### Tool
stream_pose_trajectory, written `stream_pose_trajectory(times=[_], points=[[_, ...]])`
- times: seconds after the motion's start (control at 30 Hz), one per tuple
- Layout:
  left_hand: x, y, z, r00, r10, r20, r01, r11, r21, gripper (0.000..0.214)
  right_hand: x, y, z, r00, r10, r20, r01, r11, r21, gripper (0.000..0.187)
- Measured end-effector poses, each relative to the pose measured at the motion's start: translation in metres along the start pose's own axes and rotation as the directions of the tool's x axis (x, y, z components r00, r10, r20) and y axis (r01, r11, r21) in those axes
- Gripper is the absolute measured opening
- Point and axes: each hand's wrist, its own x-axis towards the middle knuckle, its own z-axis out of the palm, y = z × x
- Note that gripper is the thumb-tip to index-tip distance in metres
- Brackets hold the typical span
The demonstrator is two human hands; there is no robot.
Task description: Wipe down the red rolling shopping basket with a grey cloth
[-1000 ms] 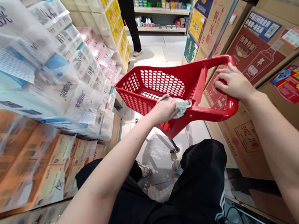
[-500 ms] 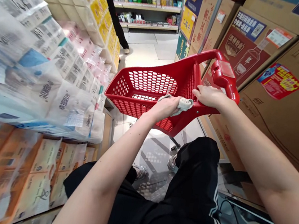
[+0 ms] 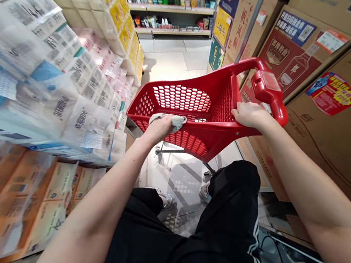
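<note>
A red plastic shopping cart (image 3: 219,141) stands crosswise in front of me, its basket to the left and its handle to the right. My left hand (image 3: 160,127) is closed on a pale grey cloth (image 3: 178,123), pressed against the near rim of the basket. Part of the cloth is hidden beneath the fingers. My right hand (image 3: 250,114) grips the cart's rim at the rear corner, just below the handle (image 3: 267,85). Nothing shows inside the visible part of the basket.
Tissue packs (image 3: 78,115) are stacked close on the left, above orange packs (image 3: 4,196). Cardboard cartons (image 3: 331,112) rise on the right. Farther ahead, shelves (image 3: 174,9) hold small goods. My legs straddle the floor (image 3: 186,175) near the cart's wheels.
My left hand has slid leftward along the near rim with the cloth. My right hand keeps its hold on the cart. The other person's leg has left the view.
</note>
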Motion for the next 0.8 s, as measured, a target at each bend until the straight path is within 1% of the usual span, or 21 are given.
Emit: stream_pose_trajectory(times=[0.07, 0.1, 0.17, 0.23, 0.3, 0.37, 0.43, 0.5, 0.57, 0.67, 0.73, 0.8], points=[[0.010, 0.025, 0.002, 0.998, 0.056, 0.033, -0.056, 0.998, -0.012, 0.036, -0.004, -0.004, -0.002, 0.996, 0.072, 0.055, -0.070, 0.997, -0.033, 0.059], [0.017, 0.041, 0.004, 0.992, 0.110, 0.063, -0.109, 0.994, -0.021, 0.035, -0.006, -0.006, -0.004, 0.991, 0.104, 0.082, -0.099, 0.994, -0.053, 0.058], [0.031, 0.075, 0.010, 0.975, 0.209, 0.077, -0.209, 0.978, -0.001, 0.032, -0.012, -0.008, -0.008, 0.987, 0.121, 0.110, -0.111, 0.990, -0.091, 0.057], [0.042, 0.104, 0.015, 0.965, 0.253, 0.064, -0.256, 0.965, 0.058, 0.028, -0.018, -0.008, -0.011, 0.983, 0.116, 0.140, -0.098, 0.987, -0.129, 0.056], [0.046, 0.122, 0.019, 0.965, 0.254, 0.064, -0.259, 0.959, 0.111, 0.027, -0.022, -0.006, -0.015, 0.980, 0.099, 0.172, -0.073, 0.986, -0.152, 0.055], [0.043, 0.128, 0.019, 0.968, 0.241, 0.071, -0.249, 0.957, 0.151, 0.027, -0.024, -0.003, -0.017, 0.979, 0.074, 0.191, -0.044, 0.987, -0.156, 0.054], [0.036, 0.121, 0.018, 0.970, 0.228, 0.083, -0.239, 0.954, 0.182, 0.028, -0.024, 0.000, -0.019, 0.979, 0.050, 0.198, -0.019, 0.988, -0.154, 0.053], [0.026, 0.104, 0.015, 0.972, 0.211, 0.103, -0.228, 0.953, 0.200, 0.030, -0.023, 0.001, -0.020, 0.977, 0.039, 0.208, -0.008, 0.989, -0.148, 0.052], [0.014, 0.082, 0.011, 0.975, 0.180, 0.129, -0.204, 0.957, 0.206, 0.032, -0.022, 0.002, -0.020, 0.977, 0.038, 0.208, -0.008, 0.990, -0.144, 0.053], [-0.007, 0.044, 0.003, 0.987, 0.065, 0.144, -0.100, 0.964, 0.247, 0.033, -0.020, 0.003, -0.020, 0.980, 0.040, 0.195, -0.012, 0.990, -0.142, 0.055], [-0.020, 0.021, -0.005, 0.988, 0.023, 0.155, -0.059, 0.971, 0.233, 0.034, -0.018, 0.003, -0.019, 0.981, 0.045, 0.191, -0.018, 0.989, -0.144, 0.056], [-0.032, 0.002, -0.011, 0.990, -0.045, 0.135, 0.013, 0.973, 0.229, 0.034, -0.016, 0.003, -0.018, 0.980, 0.054, 0.190, -0.026, 0.989, -0.147, 0.056]])
